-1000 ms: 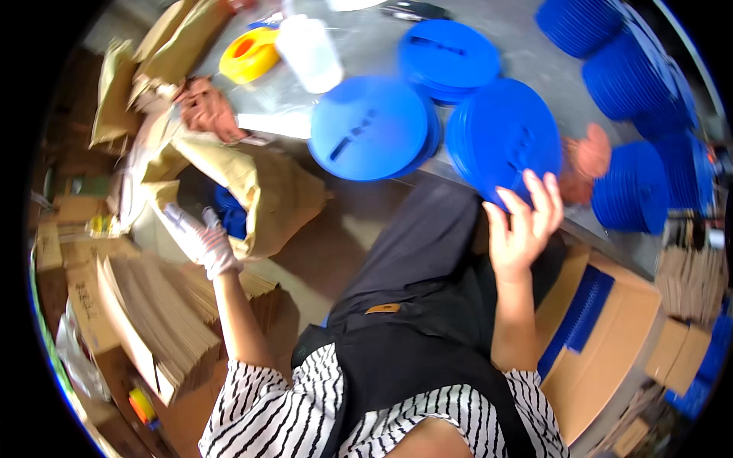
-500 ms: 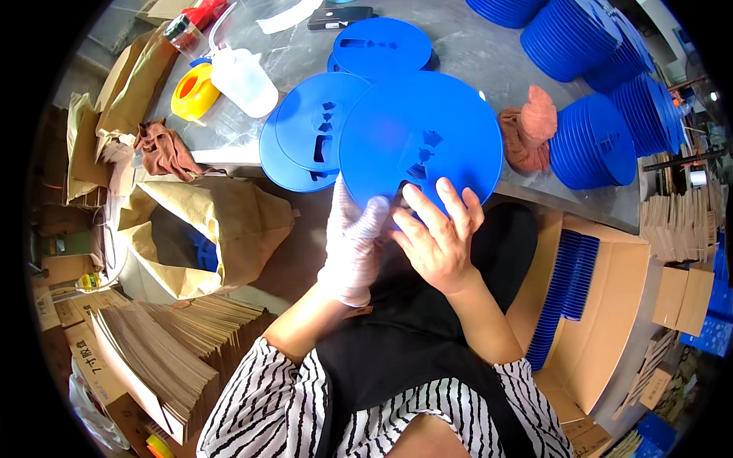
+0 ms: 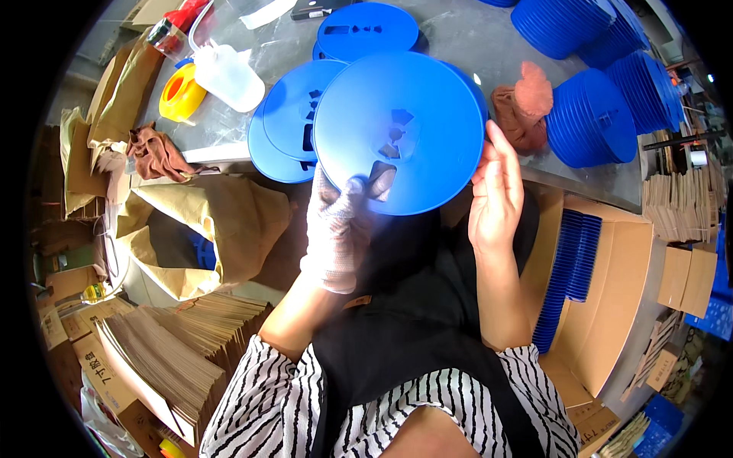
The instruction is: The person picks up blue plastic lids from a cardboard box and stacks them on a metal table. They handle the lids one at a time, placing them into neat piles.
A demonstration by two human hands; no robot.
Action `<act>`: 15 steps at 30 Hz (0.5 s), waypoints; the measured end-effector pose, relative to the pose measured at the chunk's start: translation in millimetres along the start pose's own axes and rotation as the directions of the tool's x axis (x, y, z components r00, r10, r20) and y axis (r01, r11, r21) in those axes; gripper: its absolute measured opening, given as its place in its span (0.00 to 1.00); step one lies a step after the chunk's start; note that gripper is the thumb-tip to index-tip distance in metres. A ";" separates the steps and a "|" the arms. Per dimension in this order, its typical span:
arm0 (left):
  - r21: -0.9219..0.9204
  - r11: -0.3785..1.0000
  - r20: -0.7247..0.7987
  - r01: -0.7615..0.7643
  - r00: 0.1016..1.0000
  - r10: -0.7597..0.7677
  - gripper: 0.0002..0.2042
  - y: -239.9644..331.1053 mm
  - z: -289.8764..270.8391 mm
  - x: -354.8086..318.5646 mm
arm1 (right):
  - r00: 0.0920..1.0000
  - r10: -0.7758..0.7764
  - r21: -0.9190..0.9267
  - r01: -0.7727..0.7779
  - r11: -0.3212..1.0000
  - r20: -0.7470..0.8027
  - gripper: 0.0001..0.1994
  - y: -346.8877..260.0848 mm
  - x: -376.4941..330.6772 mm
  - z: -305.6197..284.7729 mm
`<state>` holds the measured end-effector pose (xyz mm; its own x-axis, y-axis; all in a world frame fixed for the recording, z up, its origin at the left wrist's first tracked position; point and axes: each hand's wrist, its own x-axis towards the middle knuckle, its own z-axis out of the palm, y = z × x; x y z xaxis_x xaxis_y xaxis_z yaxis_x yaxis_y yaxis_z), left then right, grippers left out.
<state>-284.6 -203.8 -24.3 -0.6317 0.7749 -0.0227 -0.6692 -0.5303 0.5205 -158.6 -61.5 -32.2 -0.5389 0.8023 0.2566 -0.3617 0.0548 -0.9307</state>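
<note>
A round blue plastic reel disc [image 3: 359, 107] with dark cut-outs around its centre is held up in front of me, tilted. My left hand [image 3: 336, 233], in a pale glove, is closed on its lower left edge, the thumb across the front; gloved fingers show through one cut-out. My bare right hand [image 3: 498, 195] is by the right rim, its fingers stretched upward and seeming to touch the edge. Another blue rim [image 3: 469, 80] shows behind the disc at upper right. More blue discs [image 3: 286, 107] overlap on the table behind, with another [image 3: 368, 30] farther back.
Stacked blue discs [image 3: 584, 126] and a reddish-brown cloth [image 3: 523, 114] sit on the table's right. A white bottle [image 3: 229, 80] and yellow container [image 3: 182, 93] stand at left. Below are an open paper sack [image 3: 252, 229], flat cardboard [image 3: 156, 362], and a carton [image 3: 611, 298] holding blue discs.
My right hand has moved from the disc's lower edge to its right rim. The disc has shifted slightly left and up, with my left hand still holding it.
</note>
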 end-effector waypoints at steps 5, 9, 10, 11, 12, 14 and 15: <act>0.006 1.000 -0.018 0.000 1.000 0.000 0.28 3.9 -4.8 -1.9 | 0.998 0.062 0.031 -0.062 0.998 -0.011 0.22 0.6 2.6 11.4; -0.016 0.999 -0.029 -0.031 0.999 0.030 0.28 13.5 -4.2 -2.0 | 0.996 0.087 0.008 -0.087 0.996 0.012 0.20 4.3 3.4 13.8; 0.074 0.996 -0.113 -0.055 0.992 0.063 0.29 20.3 -5.6 -1.8 | 0.996 0.080 -0.015 -0.080 0.997 0.033 0.20 6.7 3.5 12.4; 0.152 0.982 -0.135 -0.108 0.982 0.129 0.28 29.9 -10.8 1.0 | 0.995 0.094 -0.148 -0.096 0.984 -0.015 0.18 11.3 5.4 9.0; 0.239 0.957 -0.158 -0.163 0.966 0.204 0.28 44.3 -16.2 2.1 | 0.997 -0.060 -0.389 0.070 0.918 0.038 0.18 11.5 11.1 7.6; 0.321 0.911 -0.241 -0.257 0.909 0.341 0.26 65.2 -37.8 9.2 | 0.921 -0.309 -0.753 0.377 0.540 0.239 0.17 15.7 23.2 4.1; 0.442 0.860 -0.234 -0.257 0.892 0.387 0.24 76.0 -53.2 13.3 | 0.908 -0.328 -0.811 0.391 0.435 0.262 0.17 16.9 25.3 5.4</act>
<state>-364.7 -252.1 -30.5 -0.9140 0.4053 -0.0190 -0.2402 -0.5028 0.8304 -182.4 -43.4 -40.0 -0.5699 0.5544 0.6066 0.2488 0.8199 -0.5156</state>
